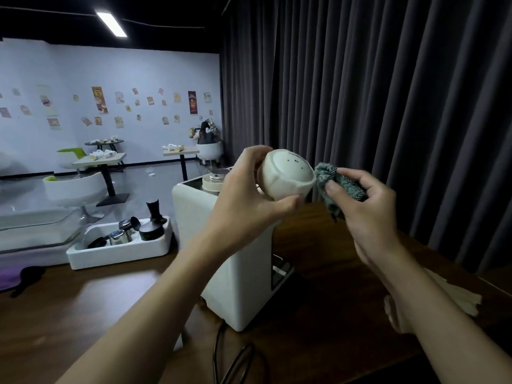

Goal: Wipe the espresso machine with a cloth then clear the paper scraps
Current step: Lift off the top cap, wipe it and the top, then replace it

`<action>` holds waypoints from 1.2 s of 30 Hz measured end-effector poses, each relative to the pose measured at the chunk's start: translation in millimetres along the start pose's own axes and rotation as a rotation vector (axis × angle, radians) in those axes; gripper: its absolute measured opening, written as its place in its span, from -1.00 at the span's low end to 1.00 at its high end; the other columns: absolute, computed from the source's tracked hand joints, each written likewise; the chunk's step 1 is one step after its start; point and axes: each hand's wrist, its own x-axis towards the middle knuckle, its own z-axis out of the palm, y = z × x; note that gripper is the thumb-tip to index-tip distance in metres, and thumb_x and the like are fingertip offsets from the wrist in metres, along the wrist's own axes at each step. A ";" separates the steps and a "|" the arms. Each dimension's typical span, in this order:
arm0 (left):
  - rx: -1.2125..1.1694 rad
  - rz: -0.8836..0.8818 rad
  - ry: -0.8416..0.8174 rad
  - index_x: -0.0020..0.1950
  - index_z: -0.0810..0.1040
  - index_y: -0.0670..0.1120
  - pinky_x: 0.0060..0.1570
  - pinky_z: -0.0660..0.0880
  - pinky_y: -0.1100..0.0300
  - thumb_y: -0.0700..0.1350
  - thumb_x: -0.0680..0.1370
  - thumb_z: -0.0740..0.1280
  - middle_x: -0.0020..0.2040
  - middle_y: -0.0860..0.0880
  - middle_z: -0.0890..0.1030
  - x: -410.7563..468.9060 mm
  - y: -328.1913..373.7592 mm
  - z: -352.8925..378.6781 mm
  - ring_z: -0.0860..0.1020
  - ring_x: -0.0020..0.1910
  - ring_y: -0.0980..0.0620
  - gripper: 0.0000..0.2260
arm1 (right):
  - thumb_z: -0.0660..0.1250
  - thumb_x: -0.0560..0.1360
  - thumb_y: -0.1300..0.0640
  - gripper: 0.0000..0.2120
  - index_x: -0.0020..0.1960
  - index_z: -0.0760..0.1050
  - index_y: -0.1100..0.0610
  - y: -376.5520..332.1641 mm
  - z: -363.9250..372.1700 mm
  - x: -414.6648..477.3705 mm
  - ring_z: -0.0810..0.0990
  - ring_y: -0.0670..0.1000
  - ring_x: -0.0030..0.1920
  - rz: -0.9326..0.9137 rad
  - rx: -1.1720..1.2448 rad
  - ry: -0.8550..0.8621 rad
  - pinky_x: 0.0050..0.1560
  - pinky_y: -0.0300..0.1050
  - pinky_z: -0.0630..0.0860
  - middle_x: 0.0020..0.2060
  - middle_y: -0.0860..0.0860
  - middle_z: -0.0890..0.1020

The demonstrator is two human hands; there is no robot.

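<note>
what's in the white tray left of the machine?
A black tamper, metal cups and a dark round part. The tray front wall hides their lower ends and the tray floor.

The upper front of the espresso machine (235,273) is hidden behind the left hand (243,195) and the cream round part (288,176) gripped in it. The cloth (327,176) is blurred and partly covered by the fingers (349,173) of the right hand (371,217). The paper scraps (460,297) are partly masked by the right forearm (415,297). The cable (219,353) is cut off by the lower edge. The wall posters (99,99) are too small to be read.
</note>
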 end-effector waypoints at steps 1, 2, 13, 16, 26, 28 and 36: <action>-0.010 -0.001 -0.021 0.34 0.43 -0.03 0.07 0.54 0.31 0.02 0.32 0.62 0.18 0.12 0.56 -6.2 2.3 9.8 0.54 0.16 0.23 -0.34 | 0.46 0.47 0.13 -0.80 0.06 0.62 -0.09 -0.2 -10.8 -5.4 0.66 0.04 0.08 0.015 0.015 0.005 0.08 0.15 0.61 0.04 0.02 0.68; -0.029 -0.005 -0.038 0.35 0.42 -0.02 0.12 0.55 0.26 0.04 0.32 0.62 0.19 0.12 0.56 -12.4 4.4 20.0 0.53 0.18 0.21 -0.32 | 0.45 0.47 0.15 -0.80 0.05 0.62 -0.09 -0.3 -21.4 -10.7 0.67 0.04 0.06 0.031 0.031 0.015 0.06 0.13 0.62 0.02 0.03 0.69; -0.151 -0.153 -0.205 0.30 0.43 0.10 0.09 0.36 0.51 0.04 0.33 0.62 0.19 0.13 0.47 -65.4 1.1 113.7 0.43 0.17 0.31 -0.38 | 0.42 0.48 0.27 -0.73 0.08 0.62 -0.04 -0.2 -98.0 -62.0 0.67 -0.01 0.07 0.040 -0.054 -0.037 0.04 -0.01 0.62 0.03 -0.01 0.70; -0.227 -0.190 -0.196 0.30 0.49 0.06 0.07 0.40 0.50 -0.04 0.31 0.65 0.21 0.07 0.46 -74.4 0.3 127.3 0.44 0.16 0.33 -0.38 | 0.43 0.48 0.27 -0.72 0.10 0.62 -0.03 7.7 -104.7 -71.0 0.65 -0.03 0.10 0.060 -0.094 -0.061 0.06 0.04 0.63 0.04 -0.04 0.69; -0.375 -0.362 -0.206 0.36 0.39 0.04 0.15 0.58 0.16 0.13 0.19 0.67 0.28 0.07 0.56 -89.3 -16.4 139.7 0.57 0.25 0.12 -0.18 | 0.44 0.47 0.27 -0.70 0.11 0.61 -0.05 13.9 -109.9 -83.8 0.64 -0.08 0.11 0.037 -0.164 -0.043 0.10 0.00 0.61 0.04 -0.10 0.68; -0.370 -0.348 -0.234 0.39 0.41 0.04 0.19 0.59 0.07 0.17 0.19 0.67 0.27 0.03 0.57 -88.1 -20.2 136.5 0.59 0.25 0.06 -0.15 | 0.44 0.47 0.28 -0.70 0.14 0.61 0.01 12.8 -109.3 -83.2 0.62 -0.07 0.15 0.004 -0.201 -0.058 0.16 0.02 0.58 0.08 -0.08 0.67; -0.324 -0.324 -0.376 0.52 0.36 0.05 0.21 0.59 0.04 0.22 0.23 0.62 0.26 0.11 0.59 -83.2 -20.2 115.9 0.61 0.21 0.12 -0.08 | 0.44 0.45 0.32 -0.68 0.17 0.62 0.10 2.7 -104.0 -86.0 0.54 -0.06 0.24 -0.194 -0.350 -0.243 0.23 -0.21 0.47 0.15 -0.11 0.60</action>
